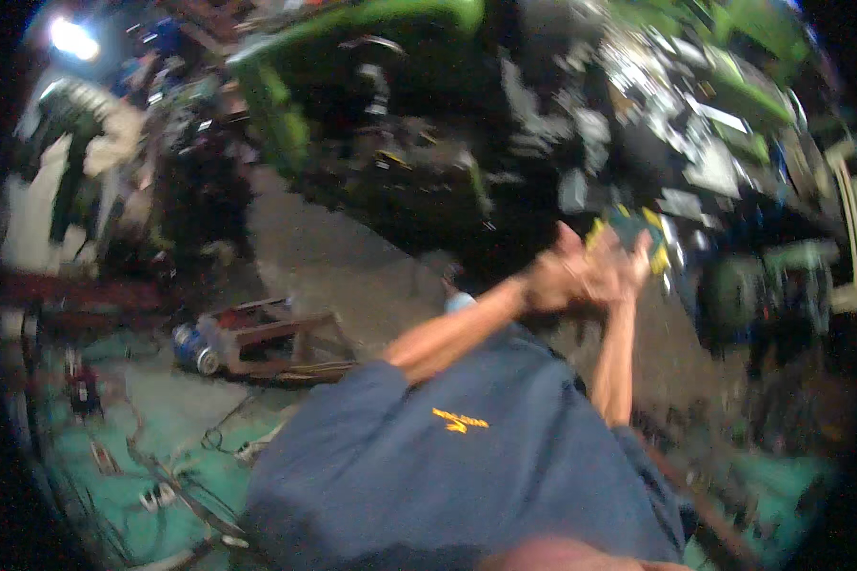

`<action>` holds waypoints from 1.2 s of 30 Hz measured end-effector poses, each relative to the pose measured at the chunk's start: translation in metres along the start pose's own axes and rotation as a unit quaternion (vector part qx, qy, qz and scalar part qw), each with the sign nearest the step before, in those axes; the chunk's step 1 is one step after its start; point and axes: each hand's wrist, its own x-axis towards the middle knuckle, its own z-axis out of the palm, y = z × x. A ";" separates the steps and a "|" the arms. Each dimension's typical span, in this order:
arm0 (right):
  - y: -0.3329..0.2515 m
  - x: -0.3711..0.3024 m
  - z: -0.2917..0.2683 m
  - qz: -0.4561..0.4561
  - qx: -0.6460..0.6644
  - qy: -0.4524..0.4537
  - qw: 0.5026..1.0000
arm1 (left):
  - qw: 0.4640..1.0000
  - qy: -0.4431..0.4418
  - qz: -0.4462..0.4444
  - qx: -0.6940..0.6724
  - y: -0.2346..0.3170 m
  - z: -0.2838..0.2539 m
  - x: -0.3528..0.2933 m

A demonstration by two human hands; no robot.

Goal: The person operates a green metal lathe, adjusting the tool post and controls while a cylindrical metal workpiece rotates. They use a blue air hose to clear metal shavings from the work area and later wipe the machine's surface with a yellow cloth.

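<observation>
Both of my hands are close together right of centre, smeared by motion. My left hand point(564, 274) reaches across toward the right one, its thumb raised apart from blurred fingers. My right hand point(619, 274) is beside it and seems to touch it, with fingertips pointing up. Just past the right fingertips is a dark green thing with yellow edges point(644, 228). The blur hides its kind and whether the right hand touches it. Whether anything small is between the hands cannot be made out.
A green machine frame point(281, 109) with a dark interior stands ahead. Blurred metal parts point(657, 95) crowd the upper right. At left, a brown metal frame point(290, 343) with a blue cylindrical part point(192, 348) rests low. Cables point(186, 500) trail over the green floor point(152, 381).
</observation>
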 end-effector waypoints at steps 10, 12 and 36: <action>-0.001 -0.061 0.082 0.017 0.076 -0.093 0.993 | 0.614 0.144 0.146 0.762 0.042 -0.005 0.031; 0.012 -0.059 0.093 -0.028 0.067 -0.121 0.990 | 0.429 0.165 0.166 0.872 0.029 -0.007 0.043; -0.012 0.026 0.108 -0.268 0.136 -0.013 0.954 | 0.806 0.317 -0.072 0.495 -0.004 -0.012 0.019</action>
